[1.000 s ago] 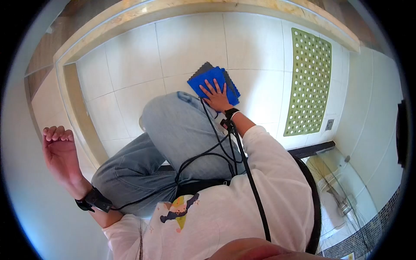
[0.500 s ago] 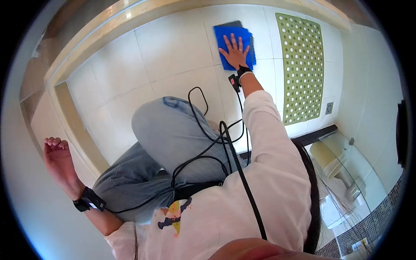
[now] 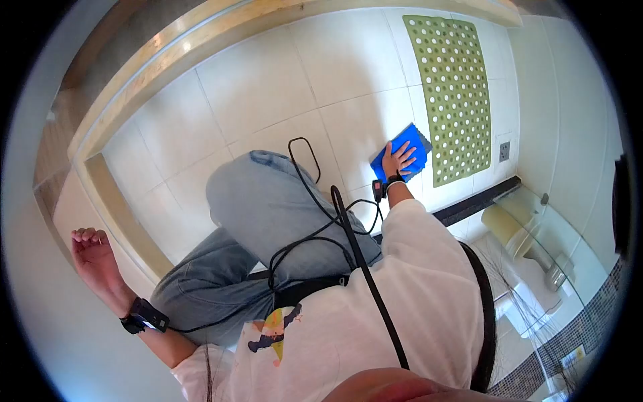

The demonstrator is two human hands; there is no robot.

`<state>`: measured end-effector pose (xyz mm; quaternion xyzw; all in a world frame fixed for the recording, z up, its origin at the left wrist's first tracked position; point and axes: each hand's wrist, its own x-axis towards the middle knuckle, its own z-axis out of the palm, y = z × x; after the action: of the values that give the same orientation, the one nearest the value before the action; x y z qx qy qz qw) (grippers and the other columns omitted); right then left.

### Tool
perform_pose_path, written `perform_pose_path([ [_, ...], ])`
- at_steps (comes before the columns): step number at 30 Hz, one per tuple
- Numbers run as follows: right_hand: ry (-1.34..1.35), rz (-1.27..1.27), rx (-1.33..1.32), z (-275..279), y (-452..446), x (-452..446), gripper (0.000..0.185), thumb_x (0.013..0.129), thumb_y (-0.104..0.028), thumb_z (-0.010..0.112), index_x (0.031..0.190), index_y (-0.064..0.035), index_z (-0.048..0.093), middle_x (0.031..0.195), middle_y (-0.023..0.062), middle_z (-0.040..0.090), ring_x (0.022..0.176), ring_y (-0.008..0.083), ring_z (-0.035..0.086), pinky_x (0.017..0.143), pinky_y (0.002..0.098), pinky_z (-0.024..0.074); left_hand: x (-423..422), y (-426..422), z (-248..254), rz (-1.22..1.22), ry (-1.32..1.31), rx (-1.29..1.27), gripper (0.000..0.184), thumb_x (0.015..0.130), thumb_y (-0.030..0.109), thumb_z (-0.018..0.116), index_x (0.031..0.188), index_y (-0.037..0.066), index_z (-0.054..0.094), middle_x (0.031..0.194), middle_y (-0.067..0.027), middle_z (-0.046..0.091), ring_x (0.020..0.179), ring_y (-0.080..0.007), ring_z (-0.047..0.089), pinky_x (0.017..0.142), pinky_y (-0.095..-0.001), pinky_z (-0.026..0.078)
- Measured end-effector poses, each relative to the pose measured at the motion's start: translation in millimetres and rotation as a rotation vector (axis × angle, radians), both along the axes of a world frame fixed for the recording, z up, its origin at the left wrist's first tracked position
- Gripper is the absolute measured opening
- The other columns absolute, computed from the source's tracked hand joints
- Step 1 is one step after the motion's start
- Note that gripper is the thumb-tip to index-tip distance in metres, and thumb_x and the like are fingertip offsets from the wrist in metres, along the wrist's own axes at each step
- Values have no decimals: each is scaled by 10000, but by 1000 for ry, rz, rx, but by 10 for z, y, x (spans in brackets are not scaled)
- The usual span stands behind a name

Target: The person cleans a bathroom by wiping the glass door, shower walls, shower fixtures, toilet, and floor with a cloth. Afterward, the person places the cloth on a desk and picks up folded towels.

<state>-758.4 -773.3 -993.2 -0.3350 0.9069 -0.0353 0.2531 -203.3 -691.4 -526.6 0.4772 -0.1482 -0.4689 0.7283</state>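
Observation:
My right hand [image 3: 398,161] lies flat with fingers spread on a folded blue cloth [image 3: 410,137], pressing it to the white tiled floor. A grey layer [image 3: 424,142] of the cloth shows along its right edge. Just right of the cloth is a green bath mat [image 3: 455,100] with white dots. Away from all this, at the far left, my left hand [image 3: 97,258] is raised beside the pale wall, palm showing. Its fingers are loosely bent and nothing is in them. Each wrist wears a black strap with a small device and a cable.
Black cables [image 3: 315,234] loop over my bent legs. A raised pale ledge [image 3: 194,57] borders the tiled floor [image 3: 268,87]. A drain cover [image 3: 504,151] lies right of the mat, and a dark strip [image 3: 469,204] runs below it. A glass panel [image 3: 569,248] stands at the lower right.
My right hand has drawn the blue cloth back toward my body and slightly right, turning it. My left hand stays nearly in place. The view has shifted a little.

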Motion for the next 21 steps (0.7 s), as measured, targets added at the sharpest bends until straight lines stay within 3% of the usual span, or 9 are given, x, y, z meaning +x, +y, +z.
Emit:
perform_pose_path([
  [2,38,-120,-9,8,-253,141,893,743,-718,350,1398,-234,-17,1450,89,-119,1297,431,-100,917,704,28,-39,-33,-2,-20,27,-22,115,884,86,412,864,3,488,831,-57,505,784,-159,454,736,-286,369],
  [5,44,-3,-92,-34,-668,341,910,742,-712,366,1399,-205,-8,1449,106,-118,1292,443,-101,903,715,27,-59,-49,4,-30,35,-49,107,885,80,409,868,4,483,836,-57,499,787,-160,447,740,-290,364],
  [10,16,427,-185,117,-1289,1010,846,792,-608,400,1400,-168,10,1449,115,-114,1292,435,-122,904,709,-27,-106,-58,15,-10,48,-49,103,882,79,412,870,7,485,839,-54,497,792,-159,445,741,-299,361],
  [12,29,712,-247,160,-1298,1337,814,812,-590,376,1401,-164,11,1450,121,-102,1293,436,-115,899,709,-47,-145,-75,28,51,0,-5,101,893,81,405,863,14,475,816,-47,479,772,-147,442,717,-285,364],
  [14,55,1061,-388,101,-1111,1584,760,822,-566,372,1403,-179,71,1461,94,-38,1309,412,-62,902,707,-43,-149,-83,29,49,6,-10,103,893,80,404,867,14,479,819,-46,483,772,-147,443,717,-284,364],
  [17,13,1471,-391,278,-604,1812,699,814,-546,410,1391,-239,162,1464,64,30,1326,359,9,940,682,41,-160,-94,25,53,21,-22,108,893,80,403,873,15,487,823,-45,489,773,-146,445,716,-284,364],
  [19,-160,1614,-359,375,-253,1824,669,813,-516,435,1381,-258,193,1464,20,58,1334,321,21,965,660,37,-179,-108,27,60,28,-24,110,892,80,403,875,15,491,824,-44,491,774,-145,447,715,-284,364],
  [21,-97,1704,-373,305,27,1759,643,812,-480,455,1372,-272,218,1461,-19,76,1341,279,32,992,632,30,-203,-132,33,56,42,-33,120,893,82,397,876,15,495,826,-42,491,773,-146,448,714,-285,365],
])
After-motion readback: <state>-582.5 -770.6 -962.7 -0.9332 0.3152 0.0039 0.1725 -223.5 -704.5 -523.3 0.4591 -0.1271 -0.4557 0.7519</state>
